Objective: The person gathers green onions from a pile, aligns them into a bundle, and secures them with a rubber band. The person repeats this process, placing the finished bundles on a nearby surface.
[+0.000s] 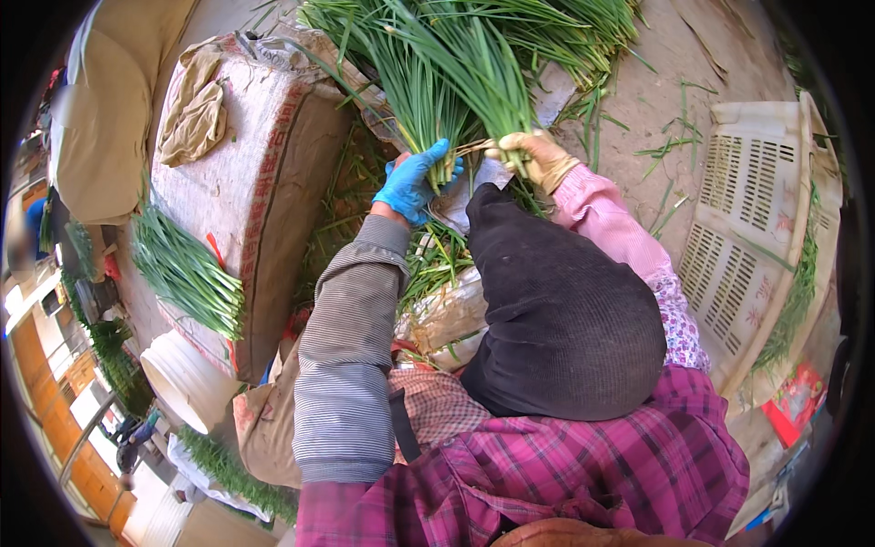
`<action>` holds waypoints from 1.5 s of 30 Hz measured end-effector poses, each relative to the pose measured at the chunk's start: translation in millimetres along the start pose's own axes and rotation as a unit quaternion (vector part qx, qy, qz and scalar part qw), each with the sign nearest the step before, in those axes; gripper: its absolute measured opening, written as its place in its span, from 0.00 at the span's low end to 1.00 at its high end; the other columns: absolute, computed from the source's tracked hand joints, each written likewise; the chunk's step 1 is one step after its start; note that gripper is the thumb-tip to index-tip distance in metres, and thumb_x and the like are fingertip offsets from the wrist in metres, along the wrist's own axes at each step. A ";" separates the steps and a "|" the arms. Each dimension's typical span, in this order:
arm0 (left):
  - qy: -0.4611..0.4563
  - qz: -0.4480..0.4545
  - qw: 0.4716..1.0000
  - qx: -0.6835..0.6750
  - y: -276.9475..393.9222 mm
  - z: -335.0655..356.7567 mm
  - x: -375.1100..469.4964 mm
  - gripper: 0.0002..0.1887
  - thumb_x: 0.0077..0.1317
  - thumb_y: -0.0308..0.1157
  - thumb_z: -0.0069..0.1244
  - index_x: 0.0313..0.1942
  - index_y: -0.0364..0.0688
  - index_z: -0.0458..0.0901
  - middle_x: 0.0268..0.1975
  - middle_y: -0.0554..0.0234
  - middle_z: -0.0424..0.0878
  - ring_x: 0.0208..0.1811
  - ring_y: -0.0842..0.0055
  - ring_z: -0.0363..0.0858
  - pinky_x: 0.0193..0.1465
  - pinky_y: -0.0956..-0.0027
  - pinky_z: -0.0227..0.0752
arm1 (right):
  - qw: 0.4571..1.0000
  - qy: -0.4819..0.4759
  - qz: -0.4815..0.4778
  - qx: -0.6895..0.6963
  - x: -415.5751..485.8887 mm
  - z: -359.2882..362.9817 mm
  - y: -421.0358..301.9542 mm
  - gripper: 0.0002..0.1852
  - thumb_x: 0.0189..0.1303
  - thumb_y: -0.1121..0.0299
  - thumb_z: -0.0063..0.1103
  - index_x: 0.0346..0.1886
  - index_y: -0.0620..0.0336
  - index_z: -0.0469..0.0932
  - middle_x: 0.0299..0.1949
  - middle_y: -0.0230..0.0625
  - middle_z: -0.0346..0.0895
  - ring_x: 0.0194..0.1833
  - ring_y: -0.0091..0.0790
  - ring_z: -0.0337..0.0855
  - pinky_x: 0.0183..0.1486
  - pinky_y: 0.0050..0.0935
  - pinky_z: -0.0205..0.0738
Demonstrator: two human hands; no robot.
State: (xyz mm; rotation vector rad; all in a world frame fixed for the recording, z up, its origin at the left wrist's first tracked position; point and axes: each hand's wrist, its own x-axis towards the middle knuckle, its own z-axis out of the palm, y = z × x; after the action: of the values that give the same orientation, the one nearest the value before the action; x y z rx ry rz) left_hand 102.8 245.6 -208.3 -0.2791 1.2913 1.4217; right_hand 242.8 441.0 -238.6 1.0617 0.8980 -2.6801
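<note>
My left hand (410,186), in a blue disposable glove, grips the pale cut ends of a bunch of garlic chives (418,96). A second bunch of chives (493,85) is held at its stem ends by my right hand (536,156), which wears a tan glove. Thin brownish strands (473,145) stretch between the two hands. Both bunches point away from me, their leaves running onto a larger pile of chives (581,34) on the ground. Just below the right hand rises my knee in black cloth (560,301).
A woven sack block (225,137) stands at left, bearing a tan cloth (195,113) and a chive bundle (188,270). Near it is a white bucket (188,379). A cream plastic crate (742,225) stands at right. Loose leaves (437,263) litter the ground.
</note>
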 end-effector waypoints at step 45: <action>0.088 0.420 0.880 0.203 11.0 -133.9 -365.3 0.49 0.63 0.46 0.55 0.73 0.41 0.38 0.69 0.48 0.59 0.68 0.67 0.61 0.70 0.68 0.52 | 0.831 -0.257 -0.295 -0.395 -141.5 372.4 44.0 0.16 0.48 0.74 0.69 0.41 0.59 0.75 0.33 0.29 0.78 0.35 0.23 0.78 0.41 0.27 0.77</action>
State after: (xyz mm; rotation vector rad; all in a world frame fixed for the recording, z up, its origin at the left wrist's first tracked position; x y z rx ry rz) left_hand 151.8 -60.5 27.1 0.5193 1.9513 1.7923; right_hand 144.2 179.0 48.3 -0.1493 2.1452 -2.2790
